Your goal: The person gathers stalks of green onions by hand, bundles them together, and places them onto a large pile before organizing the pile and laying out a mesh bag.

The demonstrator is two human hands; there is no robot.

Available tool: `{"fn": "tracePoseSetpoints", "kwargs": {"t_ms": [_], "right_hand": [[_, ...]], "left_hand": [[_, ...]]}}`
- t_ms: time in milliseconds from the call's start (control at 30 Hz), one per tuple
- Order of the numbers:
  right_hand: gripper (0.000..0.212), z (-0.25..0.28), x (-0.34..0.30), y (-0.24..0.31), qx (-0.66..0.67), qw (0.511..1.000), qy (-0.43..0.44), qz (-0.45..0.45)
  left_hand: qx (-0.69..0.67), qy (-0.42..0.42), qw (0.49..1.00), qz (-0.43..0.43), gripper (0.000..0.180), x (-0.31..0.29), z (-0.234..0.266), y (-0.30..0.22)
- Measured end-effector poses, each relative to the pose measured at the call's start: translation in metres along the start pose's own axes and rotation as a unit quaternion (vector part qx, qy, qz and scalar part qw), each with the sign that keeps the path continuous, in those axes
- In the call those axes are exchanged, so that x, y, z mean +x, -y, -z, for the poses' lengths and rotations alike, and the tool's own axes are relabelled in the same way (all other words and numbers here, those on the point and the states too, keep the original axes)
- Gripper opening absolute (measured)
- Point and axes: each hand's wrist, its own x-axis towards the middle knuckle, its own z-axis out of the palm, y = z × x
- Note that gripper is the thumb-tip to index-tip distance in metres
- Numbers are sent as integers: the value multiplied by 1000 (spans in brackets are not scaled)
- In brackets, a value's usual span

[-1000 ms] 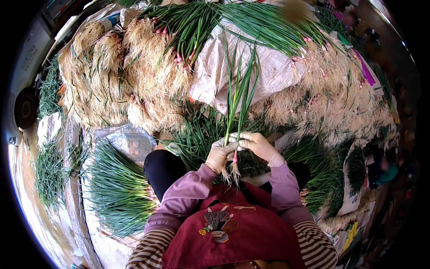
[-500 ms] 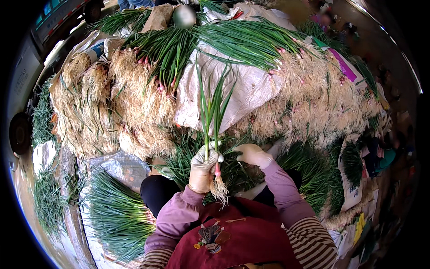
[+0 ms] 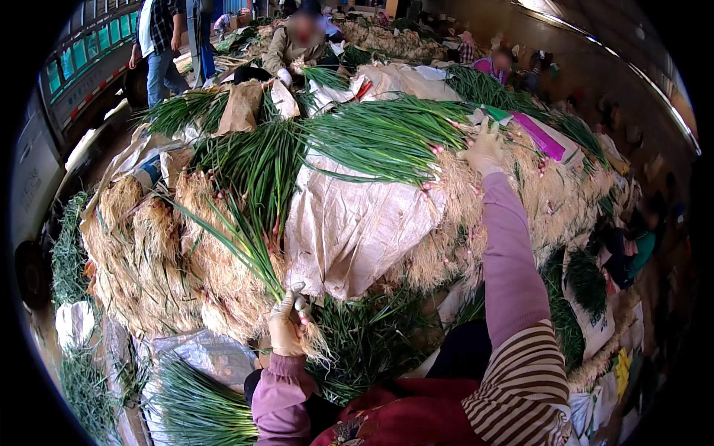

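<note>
My gloved left hand (image 3: 286,327) is closed around a few stalks of green garlic (image 3: 256,256). Their long leaves point up and to the left, while pinkish bulbs and pale roots (image 3: 315,342) hang out beside the fingers. Farther off to the right, my gloved right hand (image 3: 485,151) reaches over the heap with its fingers apart. It is at the root ends of a laid-out bundle of green garlic (image 3: 387,137), and its fingertips partly blend with the pale roots (image 3: 476,201) there.
A crumpled white woven sack (image 3: 364,223) drapes over the middle of the heap. At lower left lies another green garlic bundle (image 3: 201,405) by a clear plastic sheet (image 3: 212,353). Loose leaves (image 3: 379,342) cover the ground before me. A co-worker (image 3: 294,48) sits beyond; a truck (image 3: 82,74) stands at left.
My left hand has moved left and lowered the held stalks, now tilted left. My right hand has stretched forward to the far right bundle. The view has tilted up, showing people beyond.
</note>
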Motion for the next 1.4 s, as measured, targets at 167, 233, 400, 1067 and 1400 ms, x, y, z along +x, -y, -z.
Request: {"fn": "tracePoseSetpoints", "kwargs": {"t_ms": [167, 233, 400, 1067, 1400], "right_hand": [[76, -23, 5, -1, 45, 988, 141, 50], [69, -35, -41, 40, 3, 983, 122, 135], [73, -74, -135, 43, -64, 938, 68, 333], [59, -6, -190, 103, 250, 910, 271, 187], [26, -25, -152, 89, 584, 737, 292, 171]], "left_hand": [[170, -62, 982, -45, 23, -14, -24, -6], [170, -69, 980, -72, 22, -16, -18, -5], [132, -42, 988, -71, 22, -7, -23, 15], [28, -46, 991, -125, 24, -20, 0, 38], [9, -70, 996, -54, 17, -12, 3, 34]]}}
